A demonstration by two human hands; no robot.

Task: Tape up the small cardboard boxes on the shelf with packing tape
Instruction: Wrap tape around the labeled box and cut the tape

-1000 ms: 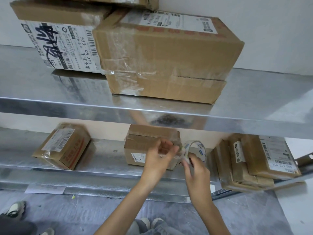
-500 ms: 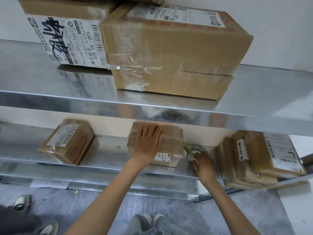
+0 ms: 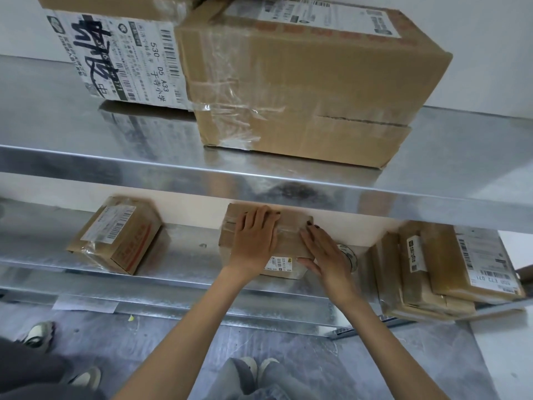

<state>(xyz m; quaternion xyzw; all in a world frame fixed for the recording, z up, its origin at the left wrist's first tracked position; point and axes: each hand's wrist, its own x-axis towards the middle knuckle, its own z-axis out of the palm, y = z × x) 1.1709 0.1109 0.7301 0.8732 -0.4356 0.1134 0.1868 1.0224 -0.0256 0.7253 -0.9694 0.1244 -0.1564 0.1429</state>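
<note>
Cardboard box [image 3: 284, 246] on lower shelf [image 3: 187, 255], left hand [image 3: 255, 241] and right hand [image 3: 326, 255] pressed flat on it, fingers straight

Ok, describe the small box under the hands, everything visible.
The small box is brown cardboard, wrapped in shiny clear tape, with a white printed label low on its front face. It sits upright on the lower shelf. The left hand lies flat on its top; the right hand presses its right edge, fingers straight.
</note>
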